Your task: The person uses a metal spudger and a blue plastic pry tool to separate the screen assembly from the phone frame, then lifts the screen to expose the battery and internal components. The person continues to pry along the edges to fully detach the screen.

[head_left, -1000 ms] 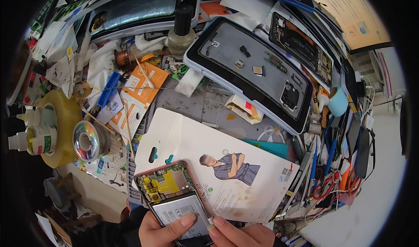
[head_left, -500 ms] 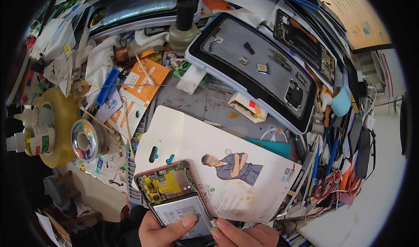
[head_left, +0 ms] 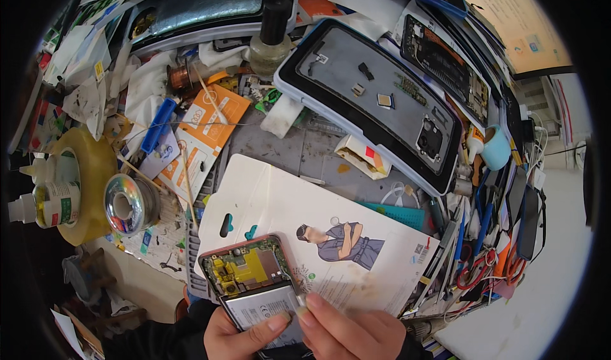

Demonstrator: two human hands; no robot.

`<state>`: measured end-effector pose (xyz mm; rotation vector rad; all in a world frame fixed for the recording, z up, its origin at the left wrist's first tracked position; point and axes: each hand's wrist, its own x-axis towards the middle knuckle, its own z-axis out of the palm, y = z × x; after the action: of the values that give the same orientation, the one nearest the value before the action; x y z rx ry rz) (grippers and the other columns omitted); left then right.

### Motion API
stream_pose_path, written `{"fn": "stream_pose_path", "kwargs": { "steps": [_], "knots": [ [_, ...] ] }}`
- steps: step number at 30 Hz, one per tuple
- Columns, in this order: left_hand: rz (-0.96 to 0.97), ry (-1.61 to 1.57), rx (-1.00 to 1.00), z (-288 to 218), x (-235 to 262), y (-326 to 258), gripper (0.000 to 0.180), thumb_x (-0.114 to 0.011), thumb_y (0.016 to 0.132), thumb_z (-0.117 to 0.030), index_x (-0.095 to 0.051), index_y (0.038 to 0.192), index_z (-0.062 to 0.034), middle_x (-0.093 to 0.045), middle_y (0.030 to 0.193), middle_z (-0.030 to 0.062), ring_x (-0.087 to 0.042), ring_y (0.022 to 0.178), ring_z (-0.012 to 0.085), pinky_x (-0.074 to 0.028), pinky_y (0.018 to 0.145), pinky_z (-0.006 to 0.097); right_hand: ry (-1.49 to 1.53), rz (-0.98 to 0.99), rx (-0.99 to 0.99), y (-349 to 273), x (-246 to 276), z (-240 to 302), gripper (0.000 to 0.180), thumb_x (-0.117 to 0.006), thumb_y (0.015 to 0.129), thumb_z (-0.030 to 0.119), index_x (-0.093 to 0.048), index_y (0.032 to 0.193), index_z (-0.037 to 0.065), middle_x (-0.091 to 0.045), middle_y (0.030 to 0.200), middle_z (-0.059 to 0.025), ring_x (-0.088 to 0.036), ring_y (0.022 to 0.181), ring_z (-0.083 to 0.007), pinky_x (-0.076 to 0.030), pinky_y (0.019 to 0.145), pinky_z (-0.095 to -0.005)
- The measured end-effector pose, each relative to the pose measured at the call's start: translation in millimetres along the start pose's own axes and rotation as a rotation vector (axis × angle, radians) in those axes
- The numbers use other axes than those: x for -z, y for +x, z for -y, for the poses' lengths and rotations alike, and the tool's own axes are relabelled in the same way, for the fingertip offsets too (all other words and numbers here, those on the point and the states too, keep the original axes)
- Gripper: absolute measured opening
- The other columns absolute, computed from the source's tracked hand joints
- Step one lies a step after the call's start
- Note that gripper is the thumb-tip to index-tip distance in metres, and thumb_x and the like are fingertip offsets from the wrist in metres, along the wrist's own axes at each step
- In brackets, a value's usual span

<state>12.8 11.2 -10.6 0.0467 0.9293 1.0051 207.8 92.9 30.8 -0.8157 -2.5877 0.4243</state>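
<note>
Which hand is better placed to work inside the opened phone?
Right. The left hand cradles the opened phone from below, while the right hand has its fingers pinched at the phone's edge.

The opened phone (head_left: 251,283) shows a glossy grey battery face, yellow film and bare metal shields. Under it lies a matt white card package (head_left: 305,232), smudged brown. Left of the phone, a shiny metal solder spool (head_left: 130,202) gleams; beyond it, a glossy translucent yellow tape roll (head_left: 83,188).
</note>
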Motion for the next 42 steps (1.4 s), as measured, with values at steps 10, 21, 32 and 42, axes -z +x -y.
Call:
{"fn": "stream_pose_path", "kwargs": {
  "steps": [10, 21, 32, 42],
  "knots": [
    [-0.011, 0.015, -0.027, 0, -2, -1, 0.030, -0.063, 0.102, -0.004, -0.065, 0.132, -0.0003, -0.071, 0.122, 0.0057, -0.066, 0.110, 0.0163, -0.050, 0.096, 0.032, 0.009, 0.020, 0.010, 7, 1, -4, 0.032, -0.071, 0.090, 0.005, -0.069, 0.122, 0.001, -0.069, 0.132, -0.0128, -0.062, 0.065, -0.0172, -0.051, 0.059, -0.0290],
    [0.047, -0.022, 0.015, 2, 2, -2, 0.033, -0.063, 0.102, -0.006, -0.063, 0.135, 0.0002, -0.070, 0.125, 0.0066, -0.066, 0.113, 0.0166, -0.050, 0.097, 0.032, 0.017, 0.042, -0.007, 19, 5, -5, 0.032, -0.071, 0.089, 0.005, -0.070, 0.122, 0.001, -0.068, 0.133, -0.0136, -0.065, 0.069, -0.0193, -0.051, 0.059, -0.0297],
    [0.081, 0.005, 0.003, 0, 5, -1, 0.032, -0.063, 0.103, -0.006, -0.064, 0.134, -0.0003, -0.070, 0.125, 0.0049, -0.065, 0.112, 0.0149, -0.049, 0.096, 0.031, 0.022, 0.082, -0.023, 32, 6, -8, 0.031, -0.069, 0.089, 0.003, -0.071, 0.120, 0.001, -0.070, 0.130, -0.0129, -0.067, 0.071, -0.0189, -0.053, 0.059, -0.0299],
    [0.068, 0.027, 0.027, -1, 5, -1, 0.032, -0.062, 0.103, -0.007, -0.063, 0.134, 0.0006, -0.069, 0.125, 0.0049, -0.064, 0.112, 0.0151, -0.048, 0.098, 0.031, 0.050, 0.068, -0.031, 35, 8, -10, 0.029, -0.069, 0.090, 0.004, -0.072, 0.118, 0.001, -0.070, 0.130, -0.0122, -0.062, 0.062, -0.0181, -0.050, 0.056, -0.0305]
  ]
}}
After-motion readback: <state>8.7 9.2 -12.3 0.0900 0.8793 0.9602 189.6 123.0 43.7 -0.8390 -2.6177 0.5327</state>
